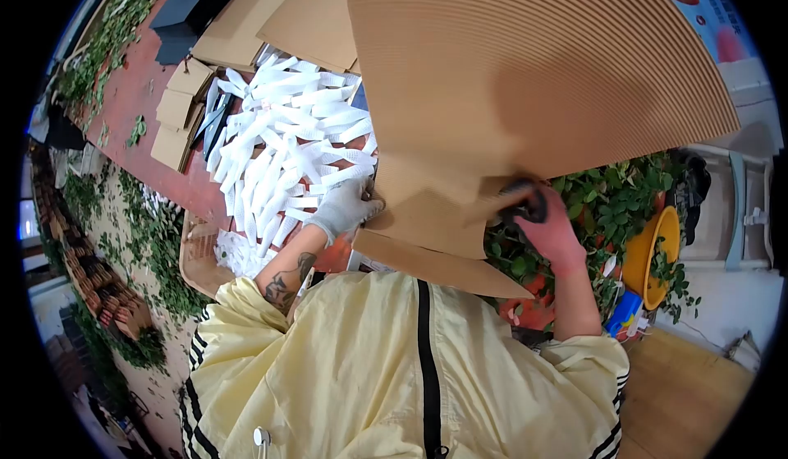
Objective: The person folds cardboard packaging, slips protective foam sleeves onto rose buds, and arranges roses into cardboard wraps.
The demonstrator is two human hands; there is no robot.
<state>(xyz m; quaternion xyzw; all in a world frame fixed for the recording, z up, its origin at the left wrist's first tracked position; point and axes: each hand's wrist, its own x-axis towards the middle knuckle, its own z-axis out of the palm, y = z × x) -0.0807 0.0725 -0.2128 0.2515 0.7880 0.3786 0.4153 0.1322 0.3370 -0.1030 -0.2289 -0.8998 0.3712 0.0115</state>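
Note:
A large sheet of brown corrugated cardboard [460, 89] rises in front of me, with a folded flap [435, 262] near my chest. My left hand [345, 207], in a pale grey glove, pinches the cardboard's left edge. On the right, my right hand [552, 225] wears a pink glove and is closed round the dark handle of a tool [525, 199]. The tool's front end is blurred against the cardboard, so its kind cannot be made out. Many white paper strips [279, 139] lie in a heap beyond my left hand.
Folded cardboard pieces [176, 110] lie at the upper left of the red table [131, 73]. Green leafy stems [607, 196] spread below the cardboard on the right, beside a yellow basin [648, 258]. A tan basket [197, 254] stands at the left, with leaves on the floor beyond.

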